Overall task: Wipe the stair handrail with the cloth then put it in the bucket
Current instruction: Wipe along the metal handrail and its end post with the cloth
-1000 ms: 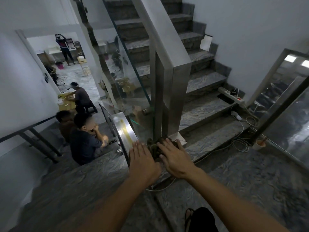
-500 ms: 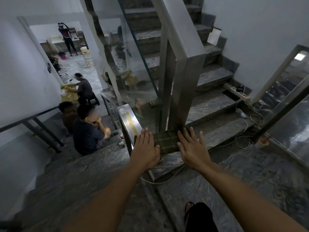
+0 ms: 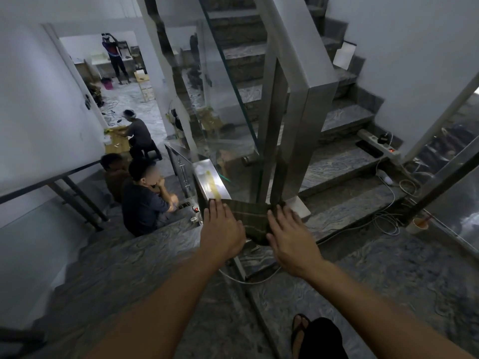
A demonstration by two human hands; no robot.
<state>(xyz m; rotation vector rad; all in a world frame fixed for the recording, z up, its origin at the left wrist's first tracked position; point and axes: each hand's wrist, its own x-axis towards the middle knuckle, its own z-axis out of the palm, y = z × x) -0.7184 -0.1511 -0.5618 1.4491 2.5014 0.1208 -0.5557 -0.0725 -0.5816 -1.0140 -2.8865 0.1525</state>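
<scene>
A dark green striped cloth (image 3: 252, 218) lies spread flat over the top of the steel handrail (image 3: 210, 182), where the rail turns at the landing. My left hand (image 3: 223, 229) presses flat on the cloth's left end, fingers straight. My right hand (image 3: 290, 237) presses flat on its right end, close to the upright steel post (image 3: 298, 125). A second handrail (image 3: 298, 47) climbs away along the upper flight behind a glass panel (image 3: 228, 86). I see no bucket near me.
Two people sit on the lower steps (image 3: 145, 203) just left of the rail. A power strip (image 3: 375, 143) and loose white cables (image 3: 388, 218) lie on the steps at right, beside a cup (image 3: 418, 224). A pink tub (image 3: 108, 85) stands in the far room.
One second ago the cloth was bunched under my hands. My hands have moved apart and the cloth now lies stretched flat between them.
</scene>
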